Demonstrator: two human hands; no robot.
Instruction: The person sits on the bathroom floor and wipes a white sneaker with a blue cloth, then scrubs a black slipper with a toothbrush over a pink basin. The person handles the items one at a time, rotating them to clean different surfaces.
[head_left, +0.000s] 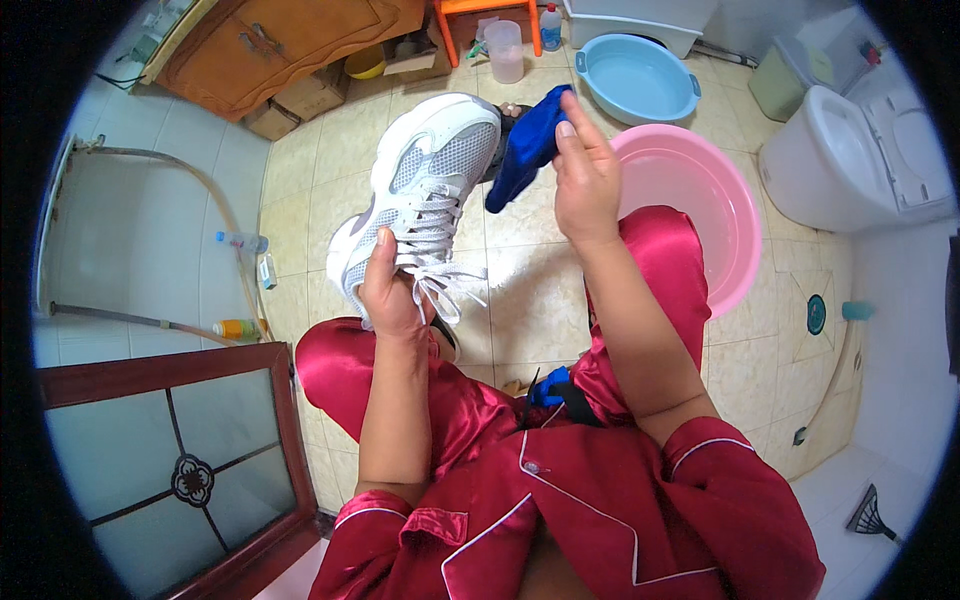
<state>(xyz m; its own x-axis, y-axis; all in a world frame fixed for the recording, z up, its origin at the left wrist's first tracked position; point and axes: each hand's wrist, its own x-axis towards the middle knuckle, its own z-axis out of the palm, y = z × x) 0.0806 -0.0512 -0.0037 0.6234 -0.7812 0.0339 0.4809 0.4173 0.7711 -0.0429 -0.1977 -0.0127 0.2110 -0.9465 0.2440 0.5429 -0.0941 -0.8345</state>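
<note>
My left hand grips a white and grey mesh lace-up sneaker near its heel and collar. The shoe is raised over the floor, toe pointing away from me and its loose laces hanging beside my fingers. To its right, my right hand pinches a dark blue cloth between thumb and fingers. The cloth hangs close to the toe of the shoe, with a small gap between them. Behind the cloth, a dark slipper with a light flower-like ornament is partly hidden.
A pink basin holding water stands right of my right knee. Beyond it are a light blue basin, a translucent measuring jug and an orange stool. A white bucket stands at right, a wooden-framed glass door at lower left.
</note>
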